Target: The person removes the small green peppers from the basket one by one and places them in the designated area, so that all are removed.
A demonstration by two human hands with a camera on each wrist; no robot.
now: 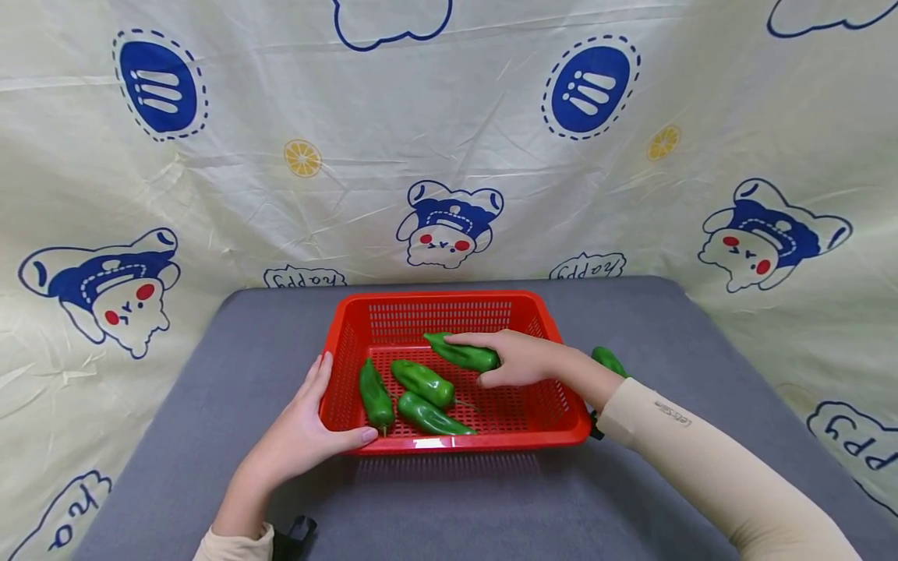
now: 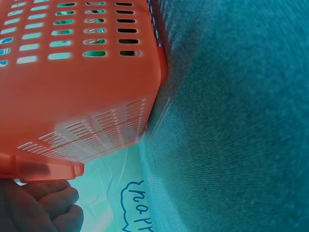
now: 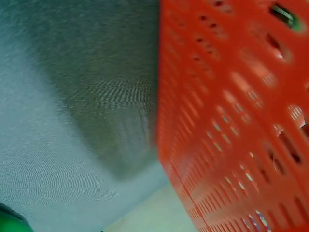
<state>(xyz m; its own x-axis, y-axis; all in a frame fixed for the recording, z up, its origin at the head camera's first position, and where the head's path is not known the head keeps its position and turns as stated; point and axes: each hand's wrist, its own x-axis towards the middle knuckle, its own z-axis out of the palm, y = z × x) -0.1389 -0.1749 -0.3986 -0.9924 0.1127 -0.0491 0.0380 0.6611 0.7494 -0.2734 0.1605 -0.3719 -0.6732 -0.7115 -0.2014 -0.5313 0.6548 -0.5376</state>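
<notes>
A red plastic basket (image 1: 459,442) with slotted walls stands on the grey table. My left hand (image 1: 302,436) holds its left front corner, thumb on the front rim and fingers along the left side; in the left wrist view, the fingers (image 2: 55,203) show beside the rim. Inside the basket, my right hand (image 1: 522,358) grips a green pepper (image 1: 463,354) near the back, thumb toward the front. Several more peppers lie on the basket floor: one upright at the left (image 1: 376,396), one in the middle (image 1: 423,383), another near the front wall (image 1: 431,414). The right wrist view shows neither the hand nor its pepper.
Another green pepper (image 1: 609,360) lies on the table right of the basket, partly behind the right forearm. The grey tabletop (image 1: 463,514) extends around the basket. A patterned pale curtain (image 1: 365,210) hangs behind and at both sides.
</notes>
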